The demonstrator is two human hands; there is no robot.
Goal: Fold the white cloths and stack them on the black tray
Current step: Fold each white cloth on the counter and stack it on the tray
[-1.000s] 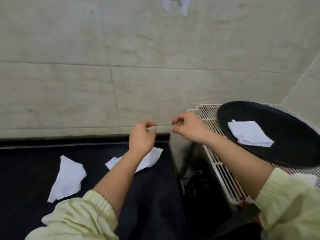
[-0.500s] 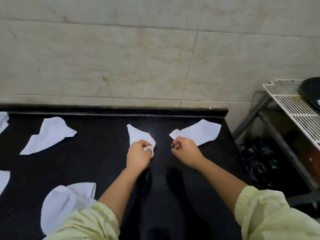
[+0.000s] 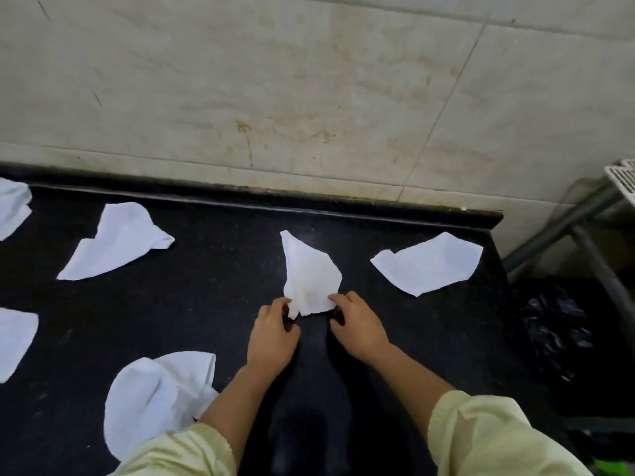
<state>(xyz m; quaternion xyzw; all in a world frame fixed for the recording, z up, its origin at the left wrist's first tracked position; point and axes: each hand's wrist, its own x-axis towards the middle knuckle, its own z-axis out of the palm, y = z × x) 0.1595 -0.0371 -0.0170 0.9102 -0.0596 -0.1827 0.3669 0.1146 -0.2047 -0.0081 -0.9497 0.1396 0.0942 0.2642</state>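
Black counter [image 3: 213, 304], left to right: five loose white cloths unfolded, from far-left cloth [image 3: 13, 207] to right cloth [image 3: 426, 262]; centre cloth [image 3: 311, 276] in work; left hand [image 3: 273, 333] fingers pinched on its near-left corner; right hand [image 3: 357, 326] fingertips pressed on near-right edge; black tray out of view; judged early, most folding remains.

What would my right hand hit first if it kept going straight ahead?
Most likely the white cloth, whose near edge the right hand already touches; beyond it, bare black counter, then the wall.
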